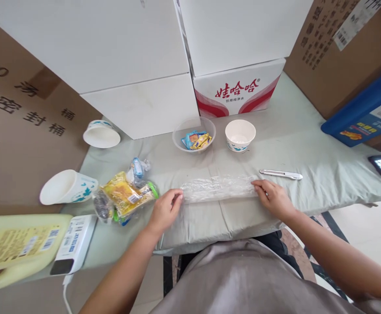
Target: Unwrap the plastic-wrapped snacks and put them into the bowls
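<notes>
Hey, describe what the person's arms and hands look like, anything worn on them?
Both forearms are bare up to the frame edge: no sleeves in view. The left hand and right hand wear no gloves, and no rings, watch or bracelet show. A grey, slightly shiny garment covers the torso below.

A clear bag [218,188] lies on pale green cloth [295,135], near white cups [240,135] patterned blue and a red-lettered white box [239,89].
</notes>
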`<state>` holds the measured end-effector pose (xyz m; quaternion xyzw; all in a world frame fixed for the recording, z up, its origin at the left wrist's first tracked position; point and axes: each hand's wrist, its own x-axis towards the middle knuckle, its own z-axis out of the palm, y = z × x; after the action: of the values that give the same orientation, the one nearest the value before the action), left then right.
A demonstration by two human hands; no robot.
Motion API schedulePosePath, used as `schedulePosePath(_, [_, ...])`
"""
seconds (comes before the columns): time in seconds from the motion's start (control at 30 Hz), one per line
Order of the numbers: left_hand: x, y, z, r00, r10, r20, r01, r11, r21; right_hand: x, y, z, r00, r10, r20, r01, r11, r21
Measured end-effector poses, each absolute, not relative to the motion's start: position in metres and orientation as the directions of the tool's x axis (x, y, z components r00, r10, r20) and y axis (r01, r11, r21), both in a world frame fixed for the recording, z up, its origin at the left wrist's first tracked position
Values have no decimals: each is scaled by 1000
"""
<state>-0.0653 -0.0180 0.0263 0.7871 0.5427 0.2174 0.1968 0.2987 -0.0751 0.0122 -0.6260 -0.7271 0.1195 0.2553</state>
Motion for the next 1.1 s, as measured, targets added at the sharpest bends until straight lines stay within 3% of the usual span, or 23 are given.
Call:
schedulePosePath(0.2, [-41,12,15,164,986,36,926,-166,338,283,-38,10,58,997,58,962,-40,-270])
schedulePosePath(0.3, [-38,12,19,140,988,59,962,-150,227,285,-34,13,75,996,47,980,-65,-188])
schedulePosePath(0.4, [-34,5,29,165,953,254,956,-218,197,282,-38,19,8,977,211,981,33,-192])
schedulePosePath(0.47, [-25,-2,32,259,903,343,907,-350,235,273,-41,22,-126,944,304,962,192,-195])
schedulePosePath(0.57, [-3,-10,26,558,780,282,737,-623,262,250,-44,15,-417,865,279,870,469,-155])
schedulePosePath(0.67, [9,-15,10,733,670,115,646,-740,188,236,-45,1,-525,837,156,828,545,-137])
schedulePosePath(0.83, [-20,-15,-8,653,757,10,755,-652,71,266,-61,-9,-427,900,84,895,434,-100])
schedulePosePath(1.0, [-42,-25,-3,526,847,79,847,-530,42,301,-97,-5,-420,895,149,893,437,-107])
schedulePosePath(1.1, [-24,-41,5,493,853,172,855,-511,84,304,-117,-2,-466,863,198,856,496,-149])
